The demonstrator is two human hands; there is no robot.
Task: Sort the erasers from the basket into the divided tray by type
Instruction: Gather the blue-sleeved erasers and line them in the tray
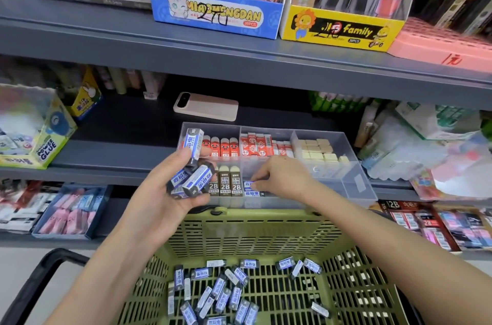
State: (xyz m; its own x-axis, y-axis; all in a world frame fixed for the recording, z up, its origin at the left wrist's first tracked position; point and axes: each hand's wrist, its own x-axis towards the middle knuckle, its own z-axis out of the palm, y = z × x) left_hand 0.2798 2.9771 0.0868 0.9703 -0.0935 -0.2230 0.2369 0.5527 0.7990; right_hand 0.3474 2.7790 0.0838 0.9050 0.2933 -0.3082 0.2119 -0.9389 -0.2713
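Seen from the head camera, the left hand [159, 191] is curled around a bunch of blue-and-white erasers [190, 182], holding them above the green basket [253, 234]. The right hand [285, 178] reaches into the front row of the clear divided tray [354, 178], its fingertips pinching one blue-and-white eraser [251, 186] that stands just beside three brown 2B erasers [225, 183]. Red erasers [223, 146] and cream blocks [319, 150] fill the tray's back compartments. More loose erasers [226, 290] lie scattered on the basket floor. A phone [206, 106] rests on the shelf behind the tray.
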